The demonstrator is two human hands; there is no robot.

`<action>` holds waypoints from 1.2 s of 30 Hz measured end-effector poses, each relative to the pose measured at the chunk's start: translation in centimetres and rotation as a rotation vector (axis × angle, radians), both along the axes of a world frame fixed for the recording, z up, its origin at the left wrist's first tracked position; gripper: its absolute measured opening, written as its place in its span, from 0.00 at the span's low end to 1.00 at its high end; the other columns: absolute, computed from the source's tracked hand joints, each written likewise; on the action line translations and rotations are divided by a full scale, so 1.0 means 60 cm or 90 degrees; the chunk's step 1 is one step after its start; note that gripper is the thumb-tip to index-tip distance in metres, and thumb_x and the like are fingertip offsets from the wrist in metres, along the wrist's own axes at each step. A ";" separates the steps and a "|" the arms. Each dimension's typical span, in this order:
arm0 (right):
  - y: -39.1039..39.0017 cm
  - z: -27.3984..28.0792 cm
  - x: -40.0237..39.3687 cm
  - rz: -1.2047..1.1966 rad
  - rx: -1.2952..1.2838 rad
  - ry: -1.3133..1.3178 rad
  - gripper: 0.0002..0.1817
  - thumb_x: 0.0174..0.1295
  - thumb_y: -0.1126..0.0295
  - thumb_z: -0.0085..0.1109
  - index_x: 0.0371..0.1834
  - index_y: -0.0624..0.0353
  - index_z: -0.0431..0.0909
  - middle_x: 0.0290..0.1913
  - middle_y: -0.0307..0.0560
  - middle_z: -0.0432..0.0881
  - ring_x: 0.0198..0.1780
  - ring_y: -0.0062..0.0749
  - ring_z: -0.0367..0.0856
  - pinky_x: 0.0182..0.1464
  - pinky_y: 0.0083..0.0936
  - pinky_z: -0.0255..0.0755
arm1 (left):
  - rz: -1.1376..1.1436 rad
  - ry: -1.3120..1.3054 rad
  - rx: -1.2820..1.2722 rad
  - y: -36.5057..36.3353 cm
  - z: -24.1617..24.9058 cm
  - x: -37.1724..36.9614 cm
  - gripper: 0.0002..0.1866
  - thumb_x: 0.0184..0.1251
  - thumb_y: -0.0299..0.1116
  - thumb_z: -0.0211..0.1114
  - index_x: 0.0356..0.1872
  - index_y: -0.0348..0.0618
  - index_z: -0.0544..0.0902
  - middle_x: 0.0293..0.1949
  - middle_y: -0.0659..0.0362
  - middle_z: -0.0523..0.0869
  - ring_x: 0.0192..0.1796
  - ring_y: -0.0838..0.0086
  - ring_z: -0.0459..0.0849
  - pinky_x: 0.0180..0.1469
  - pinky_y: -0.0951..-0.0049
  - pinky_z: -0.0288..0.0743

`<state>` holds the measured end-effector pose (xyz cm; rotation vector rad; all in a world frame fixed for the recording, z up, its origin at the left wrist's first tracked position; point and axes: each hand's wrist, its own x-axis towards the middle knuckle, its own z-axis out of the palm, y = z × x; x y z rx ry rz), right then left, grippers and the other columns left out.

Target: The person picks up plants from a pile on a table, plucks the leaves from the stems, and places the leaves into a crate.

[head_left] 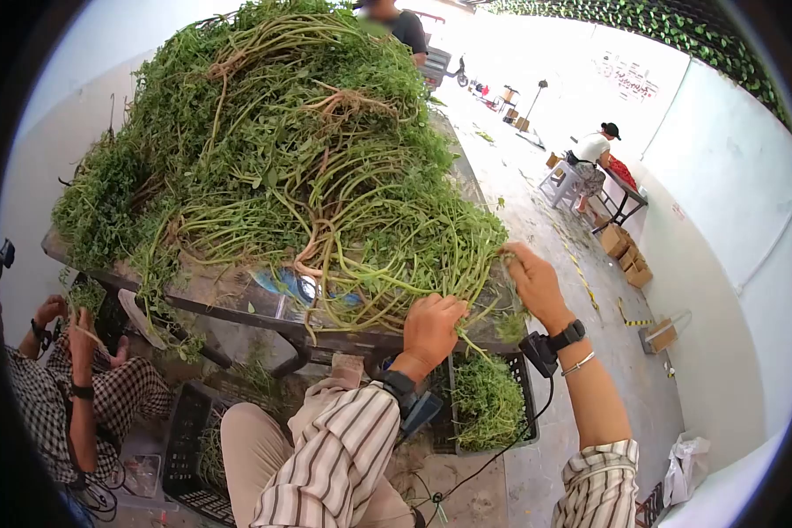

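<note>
A tall heap of leafy green plants with long stems and pale brown roots covers the table. My left hand is closed around several green stems at the front edge of the heap. Stem ends stick out below its fingers. My right hand is at the right edge of the heap, its fingertips pinched on the leafy tips of the plants. A reddish forked root lies to the left of my left hand.
Below the table stand a black crate of green sprigs and another black crate. A person in checked clothes sits at left. Another person sits by a far table with red items. Cardboard boxes line the right wall.
</note>
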<state>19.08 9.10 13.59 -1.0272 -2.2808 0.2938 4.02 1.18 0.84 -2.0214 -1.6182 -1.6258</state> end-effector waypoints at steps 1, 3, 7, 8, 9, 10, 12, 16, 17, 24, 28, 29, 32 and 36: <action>-0.006 0.004 -0.004 0.013 -0.023 -0.056 0.14 0.63 0.68 0.48 0.51 0.48 0.77 0.33 0.51 0.81 0.33 0.45 0.79 0.38 0.33 0.72 | -0.001 0.007 -0.017 -0.004 0.003 -0.001 0.14 0.48 0.19 0.62 0.36 0.49 0.83 0.31 0.63 0.80 0.39 0.61 0.75 0.44 0.60 0.70; 0.002 0.001 -0.007 0.011 -0.012 -0.131 0.19 0.63 0.69 0.49 0.57 0.42 0.75 0.34 0.51 0.82 0.33 0.46 0.80 0.38 0.35 0.73 | -0.003 0.017 -0.031 -0.006 0.005 0.000 0.14 0.48 0.19 0.62 0.35 0.49 0.83 0.31 0.63 0.80 0.39 0.62 0.75 0.44 0.61 0.70; 0.013 -0.010 -0.008 0.096 0.169 -0.225 0.17 0.61 0.71 0.51 0.54 0.44 0.77 0.34 0.48 0.82 0.36 0.44 0.81 0.37 0.37 0.74 | 0.005 0.016 -0.022 -0.004 0.005 0.001 0.14 0.48 0.18 0.61 0.35 0.49 0.83 0.32 0.63 0.80 0.39 0.62 0.76 0.44 0.61 0.70; 0.015 -0.013 -0.007 0.102 0.196 -0.271 0.16 0.61 0.71 0.51 0.52 0.45 0.78 0.34 0.47 0.83 0.37 0.43 0.81 0.37 0.37 0.75 | 0.008 0.012 -0.023 -0.004 0.004 0.001 0.14 0.47 0.18 0.61 0.34 0.49 0.83 0.32 0.63 0.80 0.38 0.62 0.76 0.43 0.61 0.70; 0.019 -0.018 -0.005 0.104 0.197 -0.268 0.16 0.61 0.71 0.51 0.52 0.45 0.78 0.34 0.47 0.83 0.37 0.43 0.81 0.37 0.37 0.75 | 0.009 0.014 -0.023 -0.003 0.005 0.000 0.14 0.47 0.18 0.61 0.34 0.49 0.83 0.32 0.63 0.80 0.38 0.62 0.76 0.43 0.61 0.70; 0.025 -0.024 0.001 0.116 0.222 -0.270 0.15 0.60 0.71 0.51 0.50 0.47 0.78 0.33 0.47 0.82 0.37 0.43 0.81 0.37 0.37 0.75 | 0.004 0.010 -0.024 -0.002 0.005 0.000 0.14 0.47 0.18 0.61 0.34 0.49 0.83 0.32 0.62 0.80 0.38 0.62 0.76 0.44 0.61 0.70; 0.026 -0.028 0.009 0.127 0.244 -0.273 0.14 0.60 0.71 0.51 0.48 0.49 0.78 0.33 0.46 0.82 0.37 0.42 0.81 0.36 0.37 0.75 | -0.003 0.004 -0.028 -0.004 0.003 0.000 0.15 0.46 0.18 0.61 0.34 0.49 0.83 0.32 0.62 0.80 0.38 0.61 0.75 0.44 0.61 0.70; 0.012 -0.028 0.024 0.054 0.199 -0.315 0.11 0.58 0.70 0.52 0.43 0.55 0.78 0.32 0.51 0.81 0.37 0.45 0.81 0.36 0.38 0.73 | -0.005 0.005 -0.020 -0.004 0.004 0.002 0.15 0.45 0.18 0.61 0.35 0.50 0.83 0.32 0.63 0.80 0.39 0.61 0.75 0.45 0.61 0.70; 0.008 -0.031 0.025 0.034 0.168 -0.274 0.10 0.57 0.70 0.51 0.41 0.57 0.78 0.32 0.53 0.81 0.36 0.46 0.80 0.36 0.38 0.72 | -0.001 0.008 -0.020 -0.004 0.003 0.001 0.15 0.45 0.18 0.61 0.35 0.50 0.83 0.32 0.63 0.80 0.40 0.62 0.76 0.45 0.60 0.70; 0.049 -0.075 0.118 -0.167 0.023 0.113 0.10 0.57 0.68 0.51 0.35 0.64 0.75 0.31 0.60 0.79 0.35 0.52 0.78 0.36 0.39 0.70 | -0.006 0.010 -0.018 0.000 -0.001 0.000 0.15 0.46 0.19 0.60 0.36 0.49 0.83 0.32 0.63 0.80 0.40 0.61 0.76 0.46 0.61 0.70; 0.045 -0.118 0.208 -0.268 0.038 0.021 0.12 0.59 0.67 0.50 0.40 0.64 0.76 0.31 0.62 0.78 0.35 0.53 0.78 0.38 0.41 0.69 | -0.008 0.001 -0.019 0.000 -0.002 0.001 0.12 0.49 0.21 0.60 0.35 0.49 0.82 0.32 0.62 0.79 0.39 0.61 0.75 0.45 0.61 0.69; 0.048 -0.139 0.232 -0.300 0.046 -0.021 0.13 0.59 0.68 0.49 0.42 0.64 0.75 0.32 0.62 0.78 0.35 0.53 0.78 0.39 0.41 0.70 | -0.004 0.007 -0.019 0.000 -0.001 0.000 0.11 0.49 0.22 0.60 0.34 0.49 0.82 0.31 0.62 0.78 0.39 0.61 0.75 0.45 0.61 0.69; 0.049 -0.214 0.305 -0.296 -0.068 -0.076 0.17 0.57 0.69 0.52 0.50 0.61 0.74 0.34 0.58 0.80 0.36 0.50 0.79 0.40 0.39 0.71 | 0.010 0.014 -0.022 0.000 0.003 0.002 0.06 0.54 0.25 0.61 0.33 0.47 0.80 0.30 0.60 0.77 0.39 0.61 0.75 0.44 0.61 0.68; 0.015 -0.248 0.311 -0.276 -0.105 -0.105 0.22 0.55 0.71 0.54 0.55 0.60 0.73 0.43 0.57 0.81 0.41 0.45 0.80 0.47 0.35 0.74 | 0.038 0.052 -0.017 0.003 0.003 0.004 0.05 0.58 0.29 0.62 0.35 0.45 0.79 0.31 0.59 0.76 0.38 0.60 0.74 0.43 0.61 0.67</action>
